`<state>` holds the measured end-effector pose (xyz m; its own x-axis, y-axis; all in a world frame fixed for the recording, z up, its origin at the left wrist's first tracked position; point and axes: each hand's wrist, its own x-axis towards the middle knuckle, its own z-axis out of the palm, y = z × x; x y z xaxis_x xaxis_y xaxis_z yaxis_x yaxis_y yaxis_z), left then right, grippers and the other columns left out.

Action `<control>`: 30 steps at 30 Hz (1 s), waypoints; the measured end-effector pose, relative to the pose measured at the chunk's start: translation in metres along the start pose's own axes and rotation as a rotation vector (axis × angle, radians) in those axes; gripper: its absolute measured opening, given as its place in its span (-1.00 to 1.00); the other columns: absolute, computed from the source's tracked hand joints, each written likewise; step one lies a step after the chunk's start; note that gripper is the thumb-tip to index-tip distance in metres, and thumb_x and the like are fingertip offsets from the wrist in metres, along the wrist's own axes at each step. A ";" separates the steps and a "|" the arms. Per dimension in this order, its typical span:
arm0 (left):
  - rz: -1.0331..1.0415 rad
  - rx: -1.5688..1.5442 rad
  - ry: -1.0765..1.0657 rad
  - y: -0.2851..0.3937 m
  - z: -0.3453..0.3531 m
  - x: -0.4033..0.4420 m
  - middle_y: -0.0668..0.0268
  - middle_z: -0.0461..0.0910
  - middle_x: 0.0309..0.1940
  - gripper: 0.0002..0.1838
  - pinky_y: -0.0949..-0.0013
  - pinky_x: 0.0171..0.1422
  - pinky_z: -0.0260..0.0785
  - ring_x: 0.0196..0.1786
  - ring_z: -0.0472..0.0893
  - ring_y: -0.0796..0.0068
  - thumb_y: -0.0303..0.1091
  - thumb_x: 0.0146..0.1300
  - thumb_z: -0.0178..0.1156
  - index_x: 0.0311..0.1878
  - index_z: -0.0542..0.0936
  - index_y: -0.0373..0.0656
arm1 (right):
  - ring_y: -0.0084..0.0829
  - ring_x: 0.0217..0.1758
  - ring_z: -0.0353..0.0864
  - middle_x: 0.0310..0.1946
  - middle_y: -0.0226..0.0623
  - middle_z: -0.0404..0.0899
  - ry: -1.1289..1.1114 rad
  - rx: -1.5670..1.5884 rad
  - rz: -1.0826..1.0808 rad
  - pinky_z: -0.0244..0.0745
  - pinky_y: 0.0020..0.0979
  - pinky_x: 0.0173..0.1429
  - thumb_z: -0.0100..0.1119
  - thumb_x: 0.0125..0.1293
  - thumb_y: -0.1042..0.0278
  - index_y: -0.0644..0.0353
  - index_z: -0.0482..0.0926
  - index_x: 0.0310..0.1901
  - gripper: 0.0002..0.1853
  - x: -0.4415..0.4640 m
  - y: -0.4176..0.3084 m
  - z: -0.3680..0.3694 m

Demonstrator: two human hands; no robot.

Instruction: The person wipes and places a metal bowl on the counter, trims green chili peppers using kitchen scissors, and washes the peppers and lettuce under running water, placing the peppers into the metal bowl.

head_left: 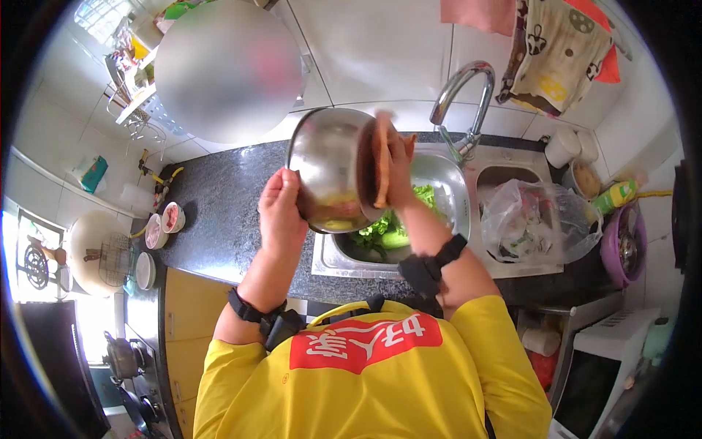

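Observation:
My left hand (pixel 281 208) grips the outer side of a shiny metal bowl (pixel 327 164), which is tilted on its side over the sink's left edge. My right hand (pixel 398 172) is closed on an orange-brown cloth (pixel 382 161) at the bowl's mouth; the bowl's inside is hidden from me. Beneath, the left sink basin (pixel 455 183) holds green leafy lettuce (pixel 391 233). The chrome faucet (pixel 479 102) rises behind the basin, to the right of my right hand.
A clear plastic bag (pixel 515 219) lies over the right basin, with a purple basin (pixel 621 252) beyond it. Two small bowls of meat, one nearer (pixel 173 217), stand on the dark counter (pixel 227 197) at left. A pot (pixel 123 356) sits at lower left.

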<state>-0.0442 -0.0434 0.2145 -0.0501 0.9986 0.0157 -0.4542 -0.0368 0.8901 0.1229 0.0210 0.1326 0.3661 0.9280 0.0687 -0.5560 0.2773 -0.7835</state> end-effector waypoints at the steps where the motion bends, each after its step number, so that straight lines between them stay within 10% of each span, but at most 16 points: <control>1: 0.045 0.036 0.031 -0.007 0.001 -0.001 0.49 0.48 -0.45 -0.81 0.61 -0.27 0.31 -0.38 0.42 0.72 -0.31 0.31 -0.01 -0.18 0.49 -0.23 | -0.27 -0.18 0.44 -0.29 -0.23 0.47 0.049 0.233 0.153 0.32 -0.23 -0.14 0.08 0.14 0.12 0.05 0.52 -0.27 -0.77 -0.011 0.001 0.008; 5: 0.223 0.238 -0.017 -0.026 -0.011 -0.012 0.42 0.53 -0.50 -0.81 0.50 -0.40 0.35 -0.48 0.47 0.66 -0.33 0.25 0.09 -0.16 0.51 -0.24 | -0.13 -0.16 0.52 -0.22 -0.11 0.51 -0.001 0.706 0.751 0.52 -0.18 -0.19 -0.30 0.30 -0.02 0.21 0.41 -0.02 -0.52 -0.073 -0.014 0.046; 8: 0.428 0.890 -0.262 -0.016 -0.041 -0.020 0.28 0.54 -0.56 -0.90 0.41 -0.45 0.36 -0.49 0.57 0.43 -0.40 0.11 0.17 -0.34 0.52 -0.21 | -0.22 -0.42 0.50 -0.25 -0.10 0.47 -0.364 0.361 0.852 0.33 -0.14 -0.69 -0.11 0.21 0.10 0.21 0.35 -0.08 -0.62 -0.073 0.029 0.018; 14: 0.844 1.145 -0.637 0.005 -0.125 -0.007 0.21 0.54 -0.56 -0.78 0.33 -0.47 0.40 -0.51 0.57 0.24 -0.54 -0.04 0.23 -0.28 0.46 -0.21 | -0.30 0.16 0.31 0.11 -0.18 0.33 -0.444 0.459 1.095 0.21 -0.20 0.25 -0.22 0.28 -0.12 0.15 0.23 0.17 -0.42 -0.071 -0.016 0.033; 18: 0.769 1.378 -0.600 -0.003 -0.186 -0.001 0.24 0.53 -0.56 -0.79 0.31 -0.46 0.42 -0.51 0.57 0.26 -0.53 -0.06 0.17 -0.29 0.44 -0.17 | -0.37 -0.19 0.46 -0.30 -0.30 0.41 -0.852 0.630 0.931 0.41 -0.36 -0.02 -0.33 0.32 -0.11 0.04 0.45 -0.25 -0.57 -0.068 -0.031 0.033; 22: 0.728 1.517 -0.576 -0.009 -0.243 0.002 0.28 0.53 -0.57 -0.86 0.31 -0.45 0.42 -0.52 0.57 0.27 -0.51 -0.02 0.10 -0.33 0.43 -0.13 | -0.38 -0.34 0.40 -0.48 -0.34 0.38 -0.472 0.137 0.799 0.42 -0.27 -0.38 -0.29 0.33 -0.09 0.06 0.35 -0.41 -0.61 -0.079 -0.095 0.092; 30: 0.628 1.571 -0.596 -0.014 -0.294 -0.005 0.30 0.47 -0.62 -0.83 0.27 -0.48 0.36 -0.56 0.52 0.25 -0.49 -0.06 0.07 -0.34 0.45 -0.06 | -0.40 -0.32 0.39 -0.46 -0.39 0.36 -0.448 -0.490 0.110 0.35 -0.35 -0.33 -0.09 0.18 0.04 0.05 0.38 -0.38 -0.74 -0.076 -0.117 0.145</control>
<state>-0.2991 -0.0585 0.0687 0.5920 0.7411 0.3167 0.7073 -0.6661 0.2366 0.0522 -0.0458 0.3084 -0.0772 0.9872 0.1397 -0.1303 0.1289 -0.9831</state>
